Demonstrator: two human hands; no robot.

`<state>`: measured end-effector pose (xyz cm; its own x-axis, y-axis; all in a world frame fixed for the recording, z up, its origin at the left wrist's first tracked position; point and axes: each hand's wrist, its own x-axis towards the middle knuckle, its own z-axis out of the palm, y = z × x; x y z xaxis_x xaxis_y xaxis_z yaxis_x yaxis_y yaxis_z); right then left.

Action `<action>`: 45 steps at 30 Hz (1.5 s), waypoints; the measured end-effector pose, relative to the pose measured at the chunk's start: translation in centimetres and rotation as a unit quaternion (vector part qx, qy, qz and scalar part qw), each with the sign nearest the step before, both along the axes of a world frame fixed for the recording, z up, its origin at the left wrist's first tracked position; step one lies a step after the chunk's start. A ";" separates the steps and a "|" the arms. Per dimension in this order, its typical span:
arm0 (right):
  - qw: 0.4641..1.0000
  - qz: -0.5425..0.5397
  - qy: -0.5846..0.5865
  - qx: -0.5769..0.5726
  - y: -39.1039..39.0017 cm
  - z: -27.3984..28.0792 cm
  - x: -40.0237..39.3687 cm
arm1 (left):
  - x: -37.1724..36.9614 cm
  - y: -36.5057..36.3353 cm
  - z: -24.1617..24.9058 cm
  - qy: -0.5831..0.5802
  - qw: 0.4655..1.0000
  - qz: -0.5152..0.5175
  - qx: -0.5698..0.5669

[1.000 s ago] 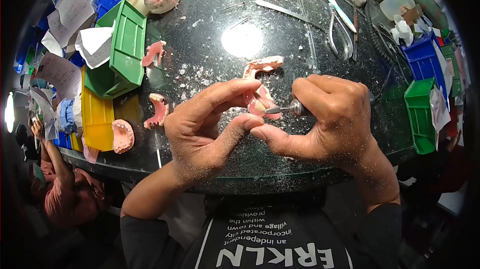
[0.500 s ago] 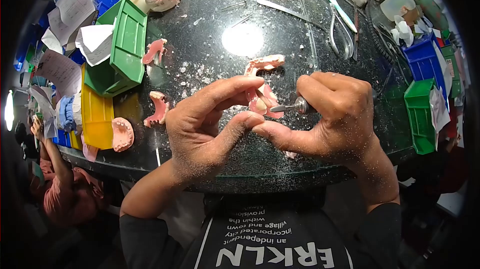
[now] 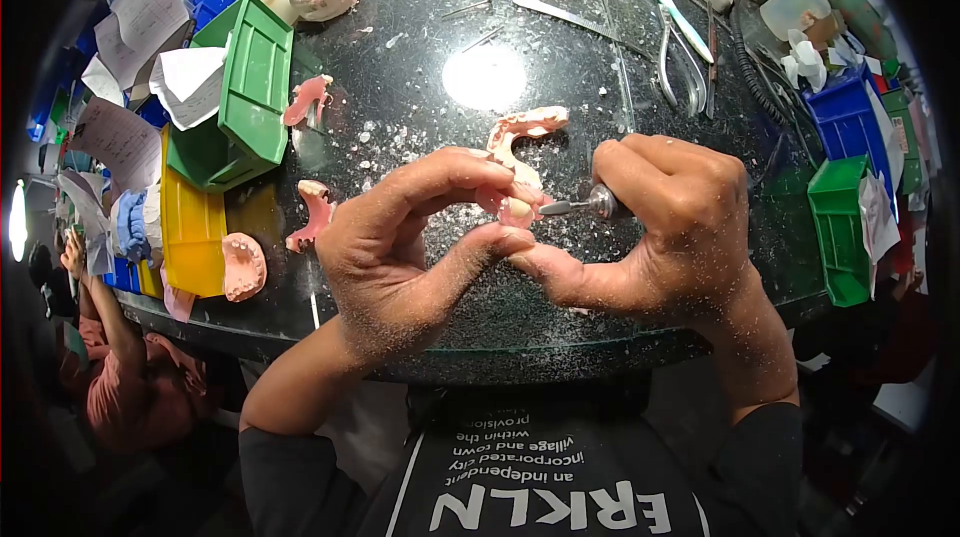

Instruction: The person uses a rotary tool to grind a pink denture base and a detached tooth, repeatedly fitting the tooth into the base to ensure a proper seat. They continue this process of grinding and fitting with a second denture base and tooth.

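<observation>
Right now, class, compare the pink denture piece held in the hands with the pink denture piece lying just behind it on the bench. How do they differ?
The held denture piece is gripped off the bench in the left hand, with the rotary tool in the right hand against it; the lying denture piece rests untouched on the dark benchtop. The held one is mostly hidden by fingers; the lying one shows its whole arch. Both are pink.

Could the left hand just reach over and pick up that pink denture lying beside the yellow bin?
Probably not at once: the left hand is pinching a small pink piece. The pink denture itself lies uncovered.
</observation>
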<state>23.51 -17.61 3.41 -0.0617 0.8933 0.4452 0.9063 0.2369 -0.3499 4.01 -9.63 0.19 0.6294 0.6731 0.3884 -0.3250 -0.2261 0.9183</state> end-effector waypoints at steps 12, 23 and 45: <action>0.999 0.012 -0.033 -0.018 -0.1 -0.2 -0.3 | -0.4 0.9 -0.4 0.087 0.980 0.064 0.166; 1.000 0.024 0.004 -0.013 0.0 -0.5 -0.4 | 0.2 0.4 -0.1 0.059 0.982 0.082 0.159; 0.999 -0.007 -0.021 -0.045 -0.2 -0.5 -0.9 | -0.3 0.8 0.7 0.162 0.870 0.173 0.433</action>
